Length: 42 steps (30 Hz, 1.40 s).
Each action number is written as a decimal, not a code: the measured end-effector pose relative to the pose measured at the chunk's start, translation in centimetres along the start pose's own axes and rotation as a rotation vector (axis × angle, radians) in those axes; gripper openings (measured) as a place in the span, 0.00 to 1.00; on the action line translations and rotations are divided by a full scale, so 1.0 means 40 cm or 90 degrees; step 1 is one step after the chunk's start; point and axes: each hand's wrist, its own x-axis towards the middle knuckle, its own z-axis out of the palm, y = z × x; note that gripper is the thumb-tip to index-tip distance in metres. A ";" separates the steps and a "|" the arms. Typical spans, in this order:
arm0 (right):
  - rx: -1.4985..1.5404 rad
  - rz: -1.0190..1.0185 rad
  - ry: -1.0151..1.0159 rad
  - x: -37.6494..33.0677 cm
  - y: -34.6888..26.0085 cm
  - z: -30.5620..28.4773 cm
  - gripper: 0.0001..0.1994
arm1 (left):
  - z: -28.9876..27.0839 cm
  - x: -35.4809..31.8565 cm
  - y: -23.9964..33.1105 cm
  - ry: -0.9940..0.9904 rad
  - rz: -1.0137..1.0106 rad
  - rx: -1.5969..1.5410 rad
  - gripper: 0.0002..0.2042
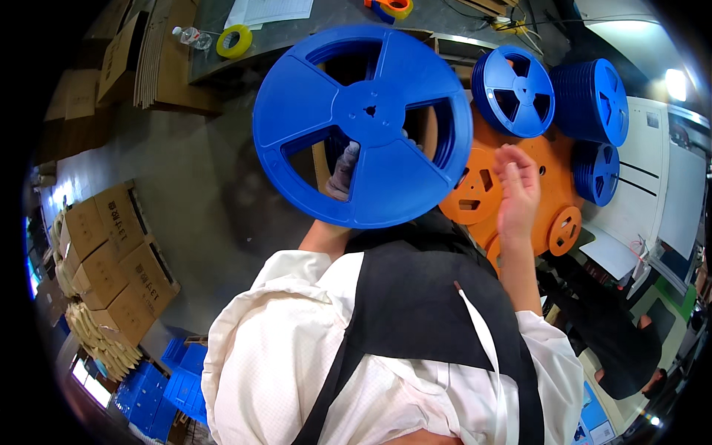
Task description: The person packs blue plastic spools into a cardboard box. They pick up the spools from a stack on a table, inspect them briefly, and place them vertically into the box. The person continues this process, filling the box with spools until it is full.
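A stack of large blue plastic reels [378, 174] is held up in front of me. My left hand [343, 170], in a greyish glove, shows through a window of the top reel. Its fingers grip the stack from behind and below, and the rest of that hand is hidden. My bare right hand [517, 189] is raised just right of the stack, apart from it. Its fingers are loosely bent, with nothing visible in them. Orange reels [472, 185] lie behind and beside that hand.
Smaller blue reel stacks [525, 104] stand at the far right. On the grey table [326, 26] are yellow tape [234, 41], a bottle [191, 37] and an orange tape dispenser [393, 9]. Cartons [122, 259] are piled at left. A person in black [623, 345] is at lower right.
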 end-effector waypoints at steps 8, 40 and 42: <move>-0.254 0.413 0.007 0.034 0.570 -0.227 0.23 | -0.238 0.146 0.077 0.322 0.092 0.116 0.27; -0.642 0.788 0.090 0.273 0.830 -0.227 0.65 | -0.530 0.438 0.122 0.446 0.557 -1.294 0.24; -0.636 0.790 0.093 0.277 0.816 -0.215 0.63 | -0.619 0.288 0.106 0.478 0.484 -1.267 0.25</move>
